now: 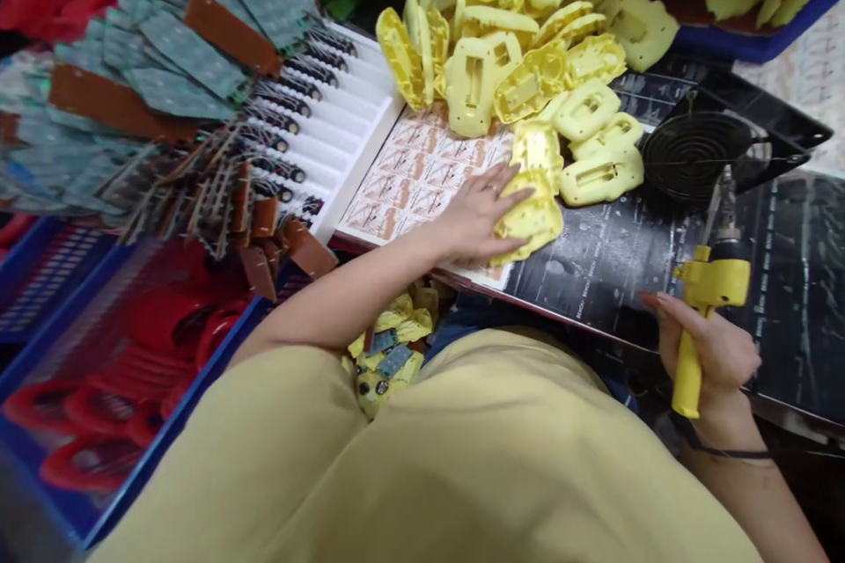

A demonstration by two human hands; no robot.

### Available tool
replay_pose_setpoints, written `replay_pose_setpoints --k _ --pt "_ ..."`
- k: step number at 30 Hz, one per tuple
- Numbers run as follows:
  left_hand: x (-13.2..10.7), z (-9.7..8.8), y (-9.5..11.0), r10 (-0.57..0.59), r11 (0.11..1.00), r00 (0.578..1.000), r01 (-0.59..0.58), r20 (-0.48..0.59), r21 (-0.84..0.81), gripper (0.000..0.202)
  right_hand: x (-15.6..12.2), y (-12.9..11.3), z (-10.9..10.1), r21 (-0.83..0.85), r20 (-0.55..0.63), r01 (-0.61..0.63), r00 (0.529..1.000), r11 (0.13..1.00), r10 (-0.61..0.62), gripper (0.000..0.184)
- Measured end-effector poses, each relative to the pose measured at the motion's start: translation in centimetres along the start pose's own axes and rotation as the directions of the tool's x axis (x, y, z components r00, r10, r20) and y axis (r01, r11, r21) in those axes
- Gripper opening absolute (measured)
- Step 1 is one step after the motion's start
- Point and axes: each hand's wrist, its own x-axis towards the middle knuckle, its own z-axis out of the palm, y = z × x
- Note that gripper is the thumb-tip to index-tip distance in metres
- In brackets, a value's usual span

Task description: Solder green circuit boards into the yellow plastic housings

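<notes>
My left hand point(481, 213) reaches across the bench and closes over a yellow plastic shell point(533, 220) lying at the near end of a row of such shells. My right hand point(716, 356) is wrapped round the yellow handle of a soldering iron point(708, 299), whose tip points up and away near the bench's front edge. A heap of the same yellow shells point(502, 62) spreads behind the left hand. Several small yellow parts with blue boards point(389, 356) lie in my lap.
A white tray point(360, 119) of green circuit boards point(178, 53) with wires stands at the left. Blue bins point(217, 361) with red plastic parts sit below left. A black round fan point(690, 154) rests on the dark mat. Another blue bin point(759, 44) of yellow parts is at the back.
</notes>
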Motion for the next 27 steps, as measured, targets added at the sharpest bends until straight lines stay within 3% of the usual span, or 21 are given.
replay_pose_setpoints --k 3,8,10,12,17,18,20,22,23,25,27 --pt "-2.7 -1.3 2.6 0.174 0.984 0.98 -0.176 0.099 0.017 0.077 0.9 -0.6 0.1 0.026 -0.09 0.162 0.983 0.987 -0.159 0.005" --pt "-0.9 -4.2 5.6 0.378 0.916 0.871 -0.402 0.314 0.012 0.073 2.7 -2.3 1.1 0.056 -0.108 0.293 0.952 0.954 -0.286 0.034" --pt "0.4 -5.2 6.3 0.389 0.903 0.843 -0.43 0.372 0.03 0.074 3.2 -2.9 1.3 0.085 -0.103 0.321 0.944 0.943 -0.312 0.038" --pt "1.3 -6.0 6.3 0.355 0.907 0.84 -0.415 0.409 0.065 0.077 3.5 -3.3 1.4 0.111 -0.087 0.317 0.947 0.942 -0.308 0.039" --pt "0.5 -7.5 3.8 0.305 0.927 0.827 -0.371 0.473 0.051 0.072 3.7 -3.3 1.5 0.142 -0.066 0.267 0.963 0.953 -0.26 0.043" --pt "-0.1 -7.4 3.4 0.317 0.931 0.832 -0.364 0.456 0.018 0.069 3.8 -3.3 1.5 0.143 -0.064 0.265 0.964 0.954 -0.258 0.043" --pt "-1.3 -6.5 3.2 0.277 0.958 0.897 -0.286 0.345 -0.026 0.062 4.2 -3.6 1.9 0.148 -0.061 0.267 0.963 0.952 -0.261 0.042" --pt "-2.4 -4.5 3.8 0.131 0.991 0.977 -0.128 0.17 -0.025 0.055 4.8 -4.2 2.6 0.162 -0.061 0.283 0.959 0.945 -0.277 0.038" --pt "-2.8 -3.3 4.3 0.049 0.999 0.995 -0.047 0.087 -0.014 0.055 5.2 -4.6 3.1 0.171 -0.056 0.294 0.956 0.94 -0.288 0.036" --pt "-3.6 -1.0 5.2 -0.035 0.999 0.999 0.035 -0.015 0.014 0.067 6.0 -5.7 4.3 0.176 -0.04 0.311 0.95 0.934 -0.308 0.031" --pt "-4.1 0.6 5.4 -0.012 0.999 0.999 0.014 -0.041 0.045 0.073 6.5 -6.7 5.5 0.149 0.008 0.311 0.949 0.939 -0.316 0.026"
